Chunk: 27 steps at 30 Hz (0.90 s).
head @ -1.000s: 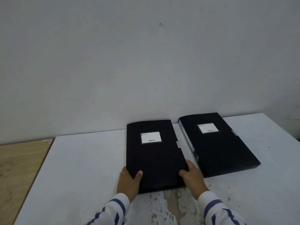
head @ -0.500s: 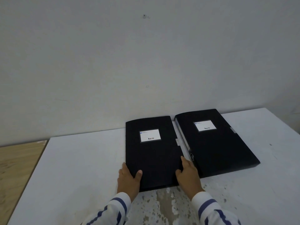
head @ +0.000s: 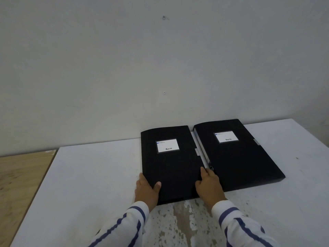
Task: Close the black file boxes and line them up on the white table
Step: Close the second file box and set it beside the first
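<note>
Black file boxes are lying closed and flat on the white surface (head: 92, 175), side by side near the wall; the left hand (head: 146, 190) is gripping the near left corner of the left box (head: 170, 168), thumb on the lid; the right hand (head: 210, 188) is holding its near right edge, fingers (head: 203, 172) reaching between it and the right box (head: 238, 157).

Two closed file boxes lie side by side on the table (head: 89, 175): left box (head: 170, 168), right box (head: 236, 157), against the wall (head: 160, 68).
</note>
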Each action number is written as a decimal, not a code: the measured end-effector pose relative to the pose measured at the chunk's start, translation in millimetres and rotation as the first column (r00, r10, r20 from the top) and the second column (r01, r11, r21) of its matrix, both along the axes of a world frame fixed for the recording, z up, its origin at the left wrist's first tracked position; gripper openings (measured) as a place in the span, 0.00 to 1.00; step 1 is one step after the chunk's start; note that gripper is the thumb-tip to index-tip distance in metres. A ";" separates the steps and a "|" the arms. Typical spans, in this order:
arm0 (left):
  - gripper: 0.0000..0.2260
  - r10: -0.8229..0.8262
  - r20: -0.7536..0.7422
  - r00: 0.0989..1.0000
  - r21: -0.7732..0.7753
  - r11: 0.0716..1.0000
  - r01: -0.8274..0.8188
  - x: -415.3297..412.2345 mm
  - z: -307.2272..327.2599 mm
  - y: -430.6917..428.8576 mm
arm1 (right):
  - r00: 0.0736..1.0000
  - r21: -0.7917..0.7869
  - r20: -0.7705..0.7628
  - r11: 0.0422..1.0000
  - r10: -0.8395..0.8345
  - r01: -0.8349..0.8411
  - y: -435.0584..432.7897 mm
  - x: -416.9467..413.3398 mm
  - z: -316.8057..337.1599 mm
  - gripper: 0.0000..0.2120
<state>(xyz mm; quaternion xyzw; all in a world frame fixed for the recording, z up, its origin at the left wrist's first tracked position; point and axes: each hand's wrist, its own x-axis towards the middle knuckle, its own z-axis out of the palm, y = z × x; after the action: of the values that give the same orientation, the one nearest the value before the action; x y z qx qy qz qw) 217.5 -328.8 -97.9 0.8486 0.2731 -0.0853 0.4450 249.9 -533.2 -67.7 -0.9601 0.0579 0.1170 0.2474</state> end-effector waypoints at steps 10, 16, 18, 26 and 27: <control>0.33 -0.114 0.037 0.993 0.073 0.991 0.111 -5.2 25.5 9.3 | 0.984 -0.185 0.100 0.975 0.144 -0.124 28.0 -24.4 7.6 0.24; 0.34 -0.207 -0.007 0.978 0.179 0.962 0.205 -31.2 41.8 37.7 | 0.962 -0.130 0.108 0.963 0.251 -0.237 79.4 -44.5 28.5 0.24; 0.32 -0.220 -0.015 0.975 0.212 0.953 0.218 -43.6 48.2 54.4 | 0.949 -0.109 0.101 0.951 0.300 -0.289 102.2 -53.8 35.4 0.24; 0.26 -0.214 0.019 0.977 0.286 0.937 0.200 -122.3 73.7 153.9 | 0.890 -0.078 0.173 0.907 0.422 -0.414 214.6 -117.3 53.8 0.22; 0.26 -0.196 0.028 0.980 0.290 0.940 0.180 -135.5 77.3 168.4 | 0.880 -0.080 0.182 0.898 0.440 -0.432 231.0 -128.1 55.7 0.22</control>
<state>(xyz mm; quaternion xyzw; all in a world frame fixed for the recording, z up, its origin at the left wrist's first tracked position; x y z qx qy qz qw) 82.0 -160.4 -20.6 0.9283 0.1876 -0.0631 0.3148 121.8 -302.3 -12.0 -0.9597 -0.1819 0.0736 0.2013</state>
